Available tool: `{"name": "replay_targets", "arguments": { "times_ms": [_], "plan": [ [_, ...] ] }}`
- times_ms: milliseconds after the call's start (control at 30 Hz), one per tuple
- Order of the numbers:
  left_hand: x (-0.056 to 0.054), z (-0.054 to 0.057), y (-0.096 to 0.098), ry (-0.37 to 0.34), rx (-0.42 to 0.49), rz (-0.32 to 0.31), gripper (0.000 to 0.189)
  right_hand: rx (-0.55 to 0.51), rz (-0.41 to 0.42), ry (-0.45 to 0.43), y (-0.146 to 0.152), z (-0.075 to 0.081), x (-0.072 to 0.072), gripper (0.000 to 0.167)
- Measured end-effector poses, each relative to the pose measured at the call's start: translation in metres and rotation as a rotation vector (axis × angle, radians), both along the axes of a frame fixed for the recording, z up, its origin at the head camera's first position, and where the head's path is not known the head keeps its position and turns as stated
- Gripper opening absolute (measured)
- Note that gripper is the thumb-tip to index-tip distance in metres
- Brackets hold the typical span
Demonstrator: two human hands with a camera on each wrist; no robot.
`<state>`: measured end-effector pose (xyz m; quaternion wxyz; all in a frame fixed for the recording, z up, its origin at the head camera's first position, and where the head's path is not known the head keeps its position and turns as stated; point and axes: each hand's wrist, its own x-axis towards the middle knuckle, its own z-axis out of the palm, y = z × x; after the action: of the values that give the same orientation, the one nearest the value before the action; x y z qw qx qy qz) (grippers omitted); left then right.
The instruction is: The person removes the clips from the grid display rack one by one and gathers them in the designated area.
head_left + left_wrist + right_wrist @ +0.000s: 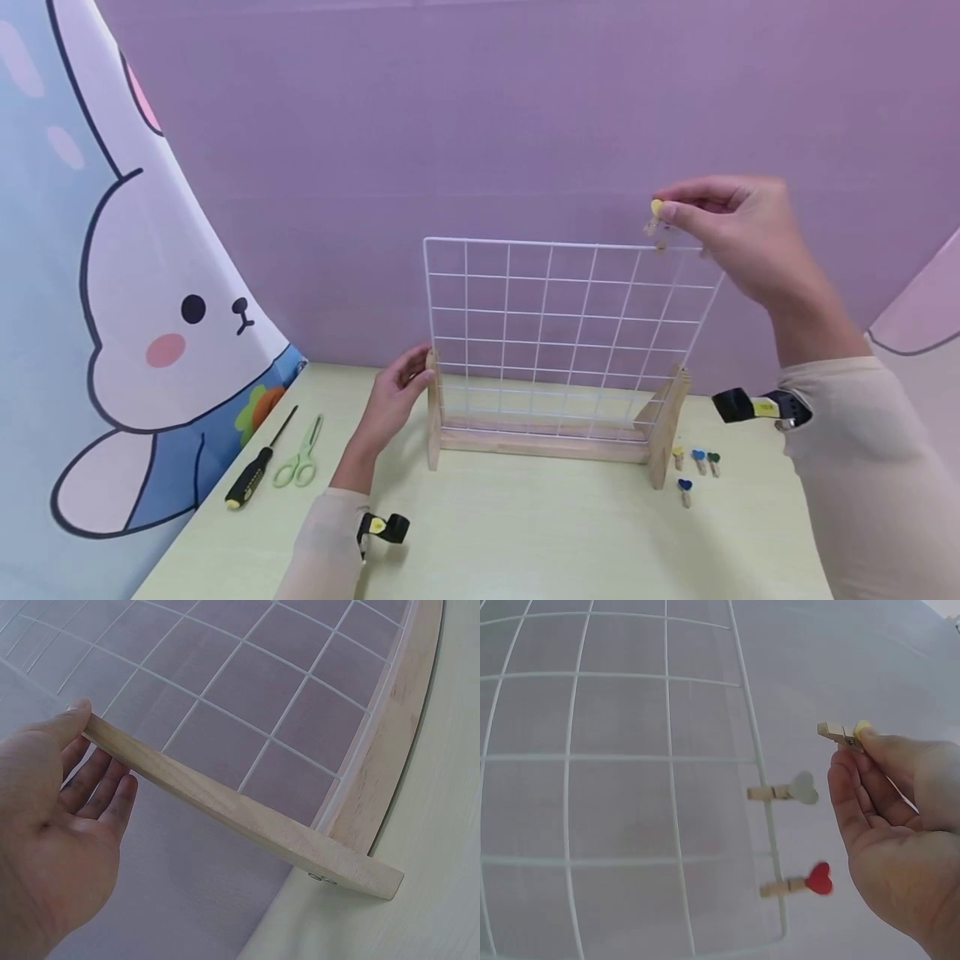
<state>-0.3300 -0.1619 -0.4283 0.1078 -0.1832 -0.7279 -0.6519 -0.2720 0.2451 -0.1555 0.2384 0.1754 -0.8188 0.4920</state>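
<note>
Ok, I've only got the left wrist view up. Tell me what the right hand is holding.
Observer: The right hand pinches a yellow clip between thumb and fingers.
Operator: Now check the grid for anything clipped to it.
Observer: Two on its top edge, near one corner: a pale clip and a red clip.
Operator: Find me any others off the grid.
Observer: Four loose clips lie on the table, just right of the stand in the head view.
</note>
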Motion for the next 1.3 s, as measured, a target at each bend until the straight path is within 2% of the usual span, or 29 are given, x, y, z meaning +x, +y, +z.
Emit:
{"name": "replay_targets", "arguments": {
  "times_ms": [200, 533, 700, 967, 1133, 1300],
  "plan": [
    [0.000, 0.001, 0.000, -0.003, 0.008, 0.006, 0.049, 0.065, -0.036, 0.046, 0.019, -0.010, 0.013, 0.022],
    [-0.001, 0.002, -0.002, -0.005, -0.004, 0.018, 0.049, 0.160, -0.127, -0.036, 0.057, -0.052, 0.034, 0.029],
    [-0.001, 0.001, -0.003, -0.008, -0.005, 0.014, 0.050, 0.210, -0.167, -0.072, 0.073, -0.086, 0.040, 0.027],
    [0.000, 0.000, -0.003, -0.017, 0.002, 0.012, 0.049, 0.245, -0.186, -0.171, 0.102, -0.153, 0.049, 0.030],
    [0.002, 0.000, -0.004, -0.020, -0.002, 0.006, 0.049, 0.211, -0.191, -0.210, 0.118, -0.196, 0.060, 0.027],
    [0.004, 0.001, -0.005, -0.019, 0.002, 0.006, 0.049, 0.158, -0.155, -0.232, 0.127, -0.227, 0.066, 0.024]
  ]
}}
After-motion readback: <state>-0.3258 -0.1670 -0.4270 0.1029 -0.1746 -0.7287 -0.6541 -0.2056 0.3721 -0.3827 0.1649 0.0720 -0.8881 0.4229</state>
